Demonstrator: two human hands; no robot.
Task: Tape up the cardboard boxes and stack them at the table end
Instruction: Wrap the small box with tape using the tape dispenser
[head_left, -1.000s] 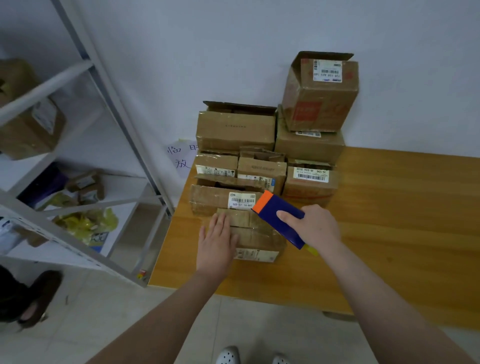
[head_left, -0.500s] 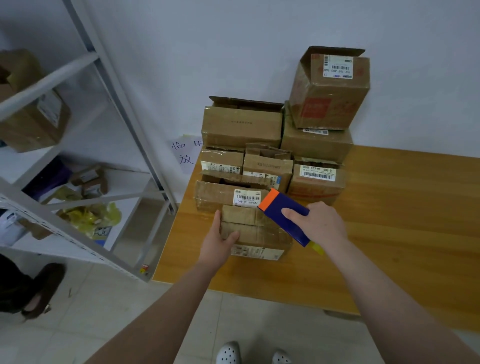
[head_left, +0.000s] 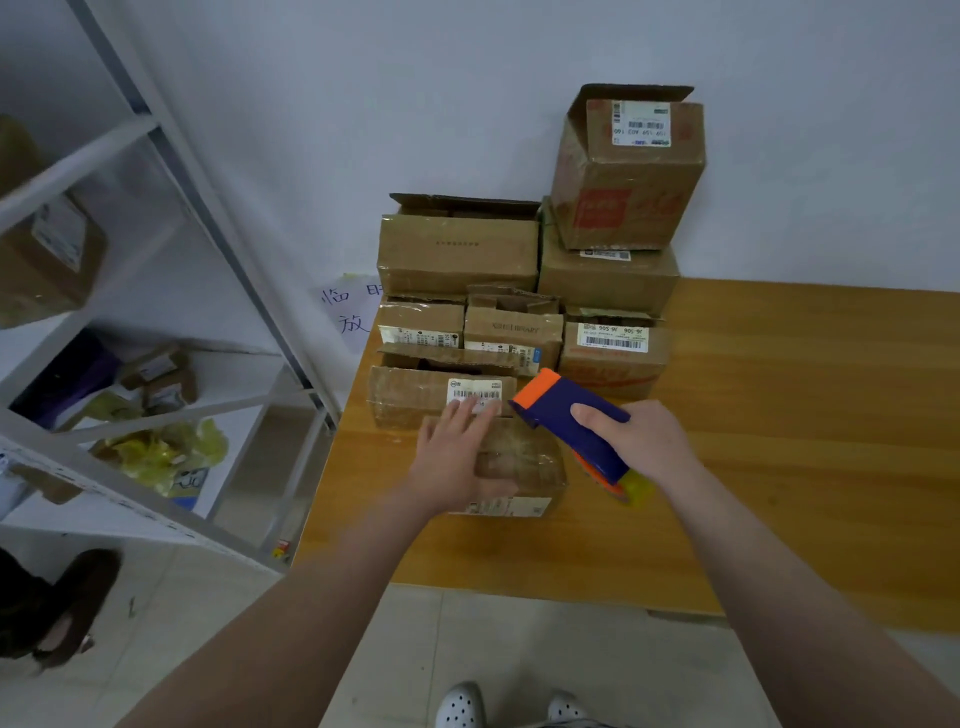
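Fingers (head_left: 470, 415) of the left hand (head_left: 457, 465) now lie flat atop the box (head_left: 532, 457).

We reach both arms forward, our left hand (head_left: 457, 462) lying flat with straight fingers (head_left: 463, 415), our right hand (head_left: 641, 441) gripping a tape dispenser (head_left: 558, 402).

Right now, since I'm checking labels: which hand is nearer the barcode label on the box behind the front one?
Left. The left hand rests on the front box, fingertips at the barcode label; the right hand grips the tape dispenser off to its right.
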